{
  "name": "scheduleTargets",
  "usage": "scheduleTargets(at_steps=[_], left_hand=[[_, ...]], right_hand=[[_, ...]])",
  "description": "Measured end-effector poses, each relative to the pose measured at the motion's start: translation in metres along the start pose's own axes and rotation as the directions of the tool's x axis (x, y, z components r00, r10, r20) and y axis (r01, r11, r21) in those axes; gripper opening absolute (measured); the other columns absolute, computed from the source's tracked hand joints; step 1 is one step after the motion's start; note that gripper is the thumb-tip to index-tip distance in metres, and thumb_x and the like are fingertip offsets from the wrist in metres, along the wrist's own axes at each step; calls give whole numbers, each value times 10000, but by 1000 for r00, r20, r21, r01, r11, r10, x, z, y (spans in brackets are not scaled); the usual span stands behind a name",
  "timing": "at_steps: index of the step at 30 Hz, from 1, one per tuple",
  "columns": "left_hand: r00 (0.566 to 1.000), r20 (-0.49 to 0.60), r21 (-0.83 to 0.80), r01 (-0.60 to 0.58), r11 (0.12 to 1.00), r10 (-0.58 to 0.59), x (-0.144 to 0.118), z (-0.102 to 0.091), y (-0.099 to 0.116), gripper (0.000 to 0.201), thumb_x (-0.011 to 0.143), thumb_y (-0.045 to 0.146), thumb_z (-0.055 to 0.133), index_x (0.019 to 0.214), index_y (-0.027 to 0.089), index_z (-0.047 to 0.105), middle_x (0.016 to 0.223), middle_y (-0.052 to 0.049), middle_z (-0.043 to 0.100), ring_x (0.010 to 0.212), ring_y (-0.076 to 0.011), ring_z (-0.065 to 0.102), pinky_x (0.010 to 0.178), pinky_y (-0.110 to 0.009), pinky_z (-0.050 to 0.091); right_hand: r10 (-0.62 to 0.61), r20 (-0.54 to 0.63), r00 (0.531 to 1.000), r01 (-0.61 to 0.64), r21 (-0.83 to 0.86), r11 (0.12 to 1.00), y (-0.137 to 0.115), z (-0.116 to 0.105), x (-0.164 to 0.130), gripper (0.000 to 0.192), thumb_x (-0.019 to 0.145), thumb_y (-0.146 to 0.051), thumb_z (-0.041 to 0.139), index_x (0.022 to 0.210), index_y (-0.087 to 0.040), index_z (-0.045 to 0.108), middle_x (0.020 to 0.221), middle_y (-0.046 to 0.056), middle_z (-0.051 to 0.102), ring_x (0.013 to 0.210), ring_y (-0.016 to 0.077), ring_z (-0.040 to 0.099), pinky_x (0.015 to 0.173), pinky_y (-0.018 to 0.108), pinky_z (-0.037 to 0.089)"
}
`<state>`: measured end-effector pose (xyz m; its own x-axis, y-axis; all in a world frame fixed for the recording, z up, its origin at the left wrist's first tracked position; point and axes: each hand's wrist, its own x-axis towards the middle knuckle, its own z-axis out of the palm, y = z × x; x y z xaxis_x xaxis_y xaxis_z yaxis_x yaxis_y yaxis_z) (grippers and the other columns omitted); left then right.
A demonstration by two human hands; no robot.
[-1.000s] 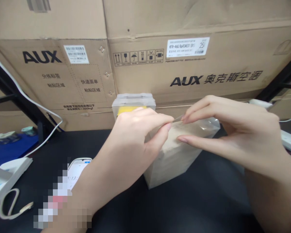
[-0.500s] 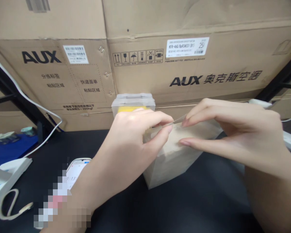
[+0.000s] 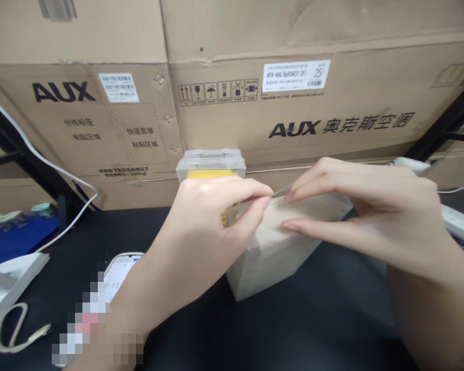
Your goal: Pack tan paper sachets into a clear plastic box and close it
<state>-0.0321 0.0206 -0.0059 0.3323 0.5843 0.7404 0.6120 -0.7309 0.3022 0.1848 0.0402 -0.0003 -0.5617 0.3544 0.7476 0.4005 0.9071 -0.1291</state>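
Note:
A pale beige block in thin clear plastic wrap (image 3: 270,263) stands on the black table in front of me. It looks like a pack of paper tissues, though the kind is not certain. My left hand (image 3: 212,232) reaches over its near left side, thumb and index finger pinched on the edge of the wrap. From the right, my right hand (image 3: 355,206) rests at the top of the pack, thumb and fingers apart, the fingertips by the lifted film. Behind the left hand is a clear plastic box (image 3: 211,162) with something yellow inside, partly hidden.
Large cardboard cartons (image 3: 224,123) form a wall at the back. At the left lie a phone (image 3: 118,278), a looped cable (image 3: 11,335), a white tray-like item (image 3: 19,278) and a blue mat (image 3: 23,232). A white power strip (image 3: 462,224) is at the right.
Both hands have shifted very slightly left along with the whole view. The left pinch on the film and the right hand's spread fingers look the same.

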Motion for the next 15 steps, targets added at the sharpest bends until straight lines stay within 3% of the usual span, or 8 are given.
scheduleTargets(at_steps=[8,15], left_hand=[[999,-19,23,-37,999,38,-1,1,-1,148,887,189,620,906,248,755,952,59,783,858,-136,725,786,-216,555],[998,5,32,-58,998,58,-1,-1,-1,153,887,171,616,899,251,745,947,55,783,844,-140,726,786,-228,549]], right_hand=[[45,55,997,-42,-60,997,-2,-2,1,159,821,-297,752,901,-196,660,807,21,664,738,150,601,626,287,455],[16,2,1000,-16,-51,999,-1,1,0,178,789,-275,783,882,-176,669,821,28,686,755,141,610,649,280,474]])
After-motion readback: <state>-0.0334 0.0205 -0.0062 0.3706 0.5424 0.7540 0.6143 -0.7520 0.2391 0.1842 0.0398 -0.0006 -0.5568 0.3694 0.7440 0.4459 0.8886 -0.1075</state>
